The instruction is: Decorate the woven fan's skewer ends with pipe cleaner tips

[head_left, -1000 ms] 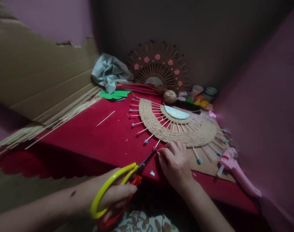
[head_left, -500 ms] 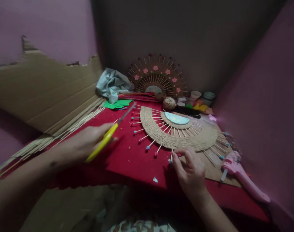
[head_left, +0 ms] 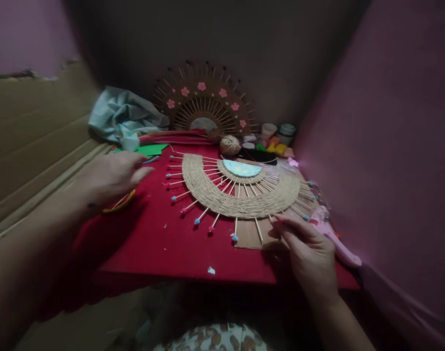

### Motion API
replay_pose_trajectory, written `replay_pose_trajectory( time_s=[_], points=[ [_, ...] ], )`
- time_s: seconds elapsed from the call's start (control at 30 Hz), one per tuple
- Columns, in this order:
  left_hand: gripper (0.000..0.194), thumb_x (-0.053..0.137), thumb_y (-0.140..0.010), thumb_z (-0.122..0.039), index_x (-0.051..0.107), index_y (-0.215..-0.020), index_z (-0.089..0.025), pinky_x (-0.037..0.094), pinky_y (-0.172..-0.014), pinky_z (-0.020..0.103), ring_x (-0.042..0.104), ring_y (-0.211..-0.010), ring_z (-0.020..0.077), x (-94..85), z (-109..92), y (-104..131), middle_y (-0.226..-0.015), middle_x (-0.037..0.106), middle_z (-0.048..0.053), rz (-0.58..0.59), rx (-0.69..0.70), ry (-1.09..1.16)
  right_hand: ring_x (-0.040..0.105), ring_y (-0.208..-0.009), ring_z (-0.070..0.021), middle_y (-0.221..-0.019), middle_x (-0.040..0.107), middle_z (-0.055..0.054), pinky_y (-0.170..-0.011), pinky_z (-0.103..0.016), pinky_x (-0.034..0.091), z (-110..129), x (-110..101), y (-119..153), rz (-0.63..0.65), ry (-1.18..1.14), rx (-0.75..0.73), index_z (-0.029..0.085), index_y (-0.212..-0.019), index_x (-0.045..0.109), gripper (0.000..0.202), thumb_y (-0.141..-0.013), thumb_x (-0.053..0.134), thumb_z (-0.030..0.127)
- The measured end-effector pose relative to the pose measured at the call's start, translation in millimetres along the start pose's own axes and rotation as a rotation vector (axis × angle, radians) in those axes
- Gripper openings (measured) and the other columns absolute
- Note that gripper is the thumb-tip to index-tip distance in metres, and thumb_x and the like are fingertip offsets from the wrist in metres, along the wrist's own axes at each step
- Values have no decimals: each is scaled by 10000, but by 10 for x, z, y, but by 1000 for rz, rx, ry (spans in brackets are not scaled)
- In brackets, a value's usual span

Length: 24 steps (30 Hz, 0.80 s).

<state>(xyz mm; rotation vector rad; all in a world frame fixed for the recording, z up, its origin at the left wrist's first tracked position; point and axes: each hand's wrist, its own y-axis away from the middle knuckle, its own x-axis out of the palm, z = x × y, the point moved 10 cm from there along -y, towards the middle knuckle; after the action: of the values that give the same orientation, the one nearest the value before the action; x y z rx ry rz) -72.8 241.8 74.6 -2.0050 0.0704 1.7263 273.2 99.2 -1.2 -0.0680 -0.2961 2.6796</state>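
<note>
My left hand (head_left: 116, 176) is over the left of the red cloth, thumb and fingers apart, with nothing held. Just beneath it the yellow handle of the scissors (head_left: 120, 202) shows on the cloth; the blades are hidden. My right hand (head_left: 312, 251) is pinched at the lower right edge of a half-round woven twine fan (head_left: 240, 208). A small pink bit shows at its fingertips, too small to name surely. Thin sticks radiate from the fan, several tipped with pink or blue balls. One bare stick (head_left: 258, 230) stands left of my right hand. A light blue half-disc (head_left: 242, 168) forms the fan's centre.
A pink glue gun (head_left: 341, 243) lies right of my right hand. Behind are a twine ball (head_left: 230, 145), cups (head_left: 269, 130), green sheets (head_left: 154, 150), a crumpled grey-blue cloth (head_left: 127, 112) and a flowered fan (head_left: 201, 97) against the wall. Cardboard (head_left: 25, 117) stands at left.
My left hand has let go of the scissors, which now lie on the cloth. My right hand has shifted along the fan's edge to the right. The view has turned rightward.
</note>
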Motion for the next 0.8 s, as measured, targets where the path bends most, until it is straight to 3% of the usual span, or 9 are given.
replay_pose_trajectory(
  time_s=[0.07,0.17,0.27,0.33,0.5,0.7,0.8],
  points=[
    [288,470,-918,-303,620,-1063,-103,421,-825,282,569,-886,150,-105,-673,-38,-981,644,64,-8,178,205,644,-633,-117,-783,679,-14,-556,-222,550,-73,30,26,36,16,32,220,-858,723,117,-757,700,273],
    [209,502,-895,-235,619,-1043,-144,453,-722,216,582,-813,109,-186,-1669,63,-963,631,52,-1,500,458,595,-549,-93,-712,648,0,-513,-212,529,-120,105,70,85,54,61,207,-860,722,118,-777,667,270],
    [233,478,-897,-203,585,-1100,-163,453,-642,214,581,-781,115,-63,-2311,235,-1014,601,67,49,702,441,588,-597,-90,-734,644,-2,-571,-214,526,-75,202,132,158,97,33,196,-885,698,121,-803,632,255],
    [206,469,-894,-194,587,-1057,-155,430,-578,234,564,-717,132,85,-2576,350,-935,603,62,92,815,337,568,-600,-81,-711,619,13,-574,-202,505,-71,249,178,209,77,39,196,-911,647,110,-829,601,254],
    [131,465,-856,-125,592,-887,-125,360,-510,274,497,-609,159,307,-2814,485,-752,581,51,99,958,171,434,-469,-36,-695,550,45,-402,-151,353,-140,252,237,271,-28,107,206,-903,511,77,-853,554,246],
    [178,401,-904,-152,577,-890,-134,339,-528,258,454,-620,138,347,-2796,518,-788,563,48,36,979,271,447,-487,-47,-666,528,51,-389,-143,316,-176,292,255,336,-132,159,214,-953,482,141,-858,558,284],
    [161,415,-909,-171,573,-907,-145,333,-539,252,446,-621,131,355,-2709,462,-771,552,32,11,943,321,482,-492,-61,-664,540,49,-425,-167,373,-180,222,220,275,-103,138,215,-972,481,148,-870,546,300]
  ],
)
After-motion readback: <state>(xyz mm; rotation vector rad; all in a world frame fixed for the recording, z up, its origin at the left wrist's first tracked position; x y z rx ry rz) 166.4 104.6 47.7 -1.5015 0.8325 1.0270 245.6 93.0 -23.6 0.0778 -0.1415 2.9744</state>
